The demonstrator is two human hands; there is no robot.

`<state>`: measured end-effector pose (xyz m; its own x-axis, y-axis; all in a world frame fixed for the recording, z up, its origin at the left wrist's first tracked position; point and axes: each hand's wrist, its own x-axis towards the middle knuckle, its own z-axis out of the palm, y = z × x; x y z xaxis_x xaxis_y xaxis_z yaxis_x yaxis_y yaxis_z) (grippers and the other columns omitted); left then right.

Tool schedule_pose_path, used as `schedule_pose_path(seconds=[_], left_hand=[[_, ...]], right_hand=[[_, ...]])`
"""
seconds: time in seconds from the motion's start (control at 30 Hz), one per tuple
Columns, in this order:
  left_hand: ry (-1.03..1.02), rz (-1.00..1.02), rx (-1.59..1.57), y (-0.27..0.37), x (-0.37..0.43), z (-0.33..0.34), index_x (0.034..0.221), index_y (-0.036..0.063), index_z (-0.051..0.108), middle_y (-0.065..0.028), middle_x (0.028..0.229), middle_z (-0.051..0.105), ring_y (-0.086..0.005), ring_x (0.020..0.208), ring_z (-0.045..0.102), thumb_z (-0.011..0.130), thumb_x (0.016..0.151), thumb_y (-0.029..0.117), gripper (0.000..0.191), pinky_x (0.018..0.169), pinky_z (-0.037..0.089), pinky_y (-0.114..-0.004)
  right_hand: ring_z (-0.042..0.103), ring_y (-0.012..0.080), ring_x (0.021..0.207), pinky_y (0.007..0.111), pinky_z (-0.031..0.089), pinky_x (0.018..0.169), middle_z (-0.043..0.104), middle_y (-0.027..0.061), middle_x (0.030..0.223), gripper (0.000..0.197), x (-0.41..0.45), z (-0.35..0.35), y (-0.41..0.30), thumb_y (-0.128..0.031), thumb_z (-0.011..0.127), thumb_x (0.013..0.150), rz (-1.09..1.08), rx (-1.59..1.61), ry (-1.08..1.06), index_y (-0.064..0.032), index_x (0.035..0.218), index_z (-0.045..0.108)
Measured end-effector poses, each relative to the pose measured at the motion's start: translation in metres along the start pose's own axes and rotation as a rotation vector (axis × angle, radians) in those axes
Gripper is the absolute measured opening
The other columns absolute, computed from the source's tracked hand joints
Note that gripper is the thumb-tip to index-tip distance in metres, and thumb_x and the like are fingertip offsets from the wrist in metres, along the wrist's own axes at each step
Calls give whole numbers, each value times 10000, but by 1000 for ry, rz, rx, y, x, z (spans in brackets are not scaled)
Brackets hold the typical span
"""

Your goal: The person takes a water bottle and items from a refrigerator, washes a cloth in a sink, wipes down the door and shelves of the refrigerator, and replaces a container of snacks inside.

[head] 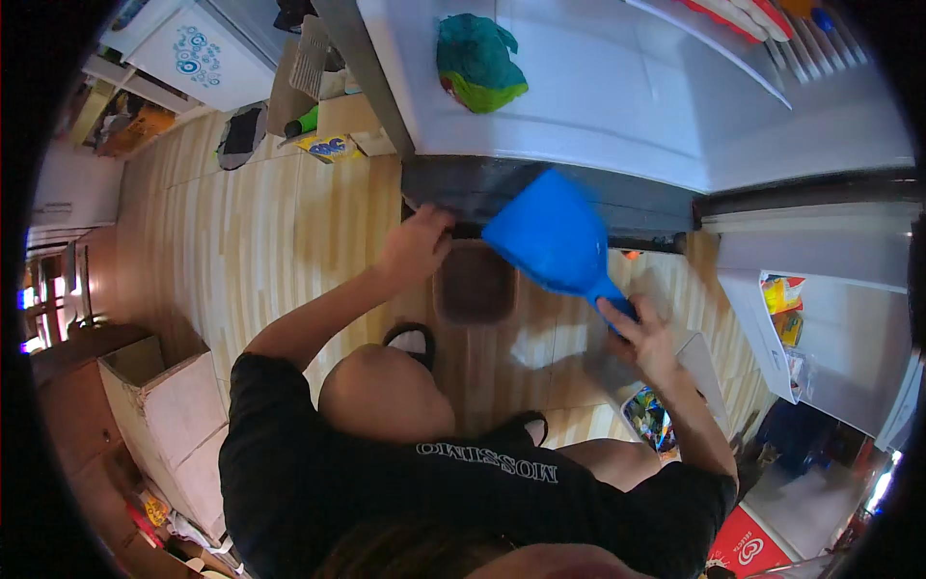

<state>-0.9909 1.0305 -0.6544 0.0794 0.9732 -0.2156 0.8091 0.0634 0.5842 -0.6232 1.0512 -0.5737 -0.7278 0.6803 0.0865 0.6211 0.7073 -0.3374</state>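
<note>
My right hand is closed around the handle of a blue plastic dustpan, whose wide pan lies across the dark lower edge of an open refrigerator or freezer compartment in this view. My left hand is at the left end of that edge, its fingers bent and slightly blurred; whether they grip anything cannot be made out. Between the hands, on the wood-patterned floor, stands a brownish rectangular tub. A green plastic bag lies on the white compartment floor above.
An open bin with colourful wrappers stands beneath my right forearm. The open door, with packets in its shelf, is at the right. Cardboard boxes sit at the upper left, and a tiled block at the lower left.
</note>
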Motion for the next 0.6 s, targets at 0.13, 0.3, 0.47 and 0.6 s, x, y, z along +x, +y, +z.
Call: schedule_pose_path(seconds=[0.13, 0.3, 0.47, 0.6], left_hand=[[-142, -179, 156, -24, -13, 50, 1255, 83, 394, -209, 1032, 545, -390, 918, 577, 551, 787, 154, 498, 752, 473, -458], [-356, -250, -241, -24, -4, 56, 1364, 54, 255, -262, 1080, 560, -354, 952, 591, 562, 773, 100, 667, 752, 486, -448], [-300, -175, -158, -37, 0, 65, 1360, 60, 257, -227, 985, 583, -305, 827, 620, 545, 742, 28, 682, 599, 512, -371], [-332, -201, -434, -56, -3, 79, 1357, 56, 254, -216, 975, 581, -307, 824, 620, 579, 715, 37, 720, 570, 514, -351]], right_hand=[[559, 269, 706, 365, 513, 540, 478, 111, 841, 519, -16, 3, -12, -72, 649, 642, -26, -135, -157, -225, 1136, 605], [554, 239, 747, 330, 500, 521, 481, 99, 832, 392, -10, -3, -23, -128, 600, 712, -117, -342, -286, -200, 1097, 625], [545, 236, 757, 328, 490, 558, 490, 89, 842, 351, -1, -11, -31, -140, 579, 733, -186, -488, -253, -188, 1076, 637], [548, 256, 742, 340, 483, 571, 496, 96, 843, 390, 4, -58, -32, -95, 614, 693, 10, -389, -311, -165, 1076, 638]])
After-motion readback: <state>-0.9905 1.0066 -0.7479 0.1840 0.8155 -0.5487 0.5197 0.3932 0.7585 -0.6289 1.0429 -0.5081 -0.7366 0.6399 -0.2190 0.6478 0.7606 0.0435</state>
